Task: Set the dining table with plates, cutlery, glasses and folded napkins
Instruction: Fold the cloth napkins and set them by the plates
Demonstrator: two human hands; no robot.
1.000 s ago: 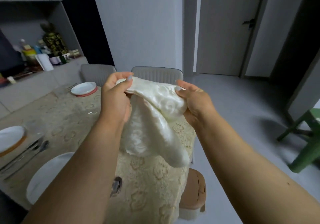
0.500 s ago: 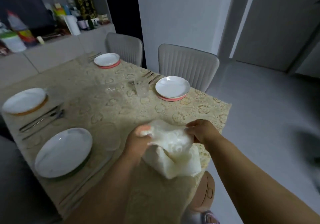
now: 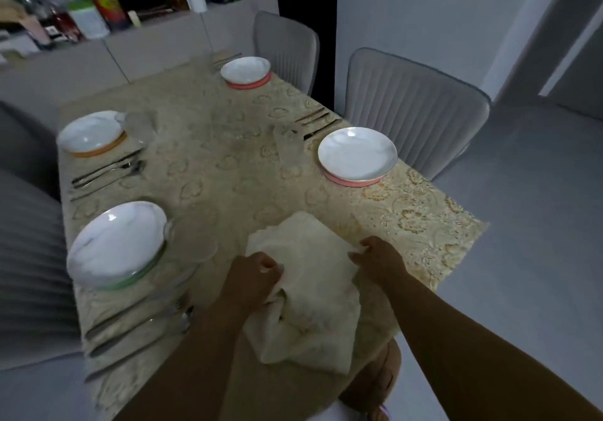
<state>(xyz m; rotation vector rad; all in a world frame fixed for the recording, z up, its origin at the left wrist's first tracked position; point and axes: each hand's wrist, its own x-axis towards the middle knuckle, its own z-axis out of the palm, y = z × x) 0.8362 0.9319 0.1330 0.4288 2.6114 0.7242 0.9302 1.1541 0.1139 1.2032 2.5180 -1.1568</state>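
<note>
Both hands are on the cream napkin (image 3: 306, 290), which lies spread at the near end of the tabletop (image 3: 228, 172), its near edge draping over the side. The left hand (image 3: 253, 278) has its grip bunched around the napkin's left edge, and the right hand (image 3: 380, 262) pinches the right edge with curled fingers. Four places are laid: a plate on a green mat (image 3: 115, 244) near left with cutlery (image 3: 137, 326) beside it, one on an orange mat (image 3: 91, 133) far left, and two on pink mats, the nearer plate (image 3: 357, 156) and the farther plate (image 3: 245, 70), on the right side. A clear glass (image 3: 288, 141) stands just left of the nearer pink one, kinda blurry.
</note>
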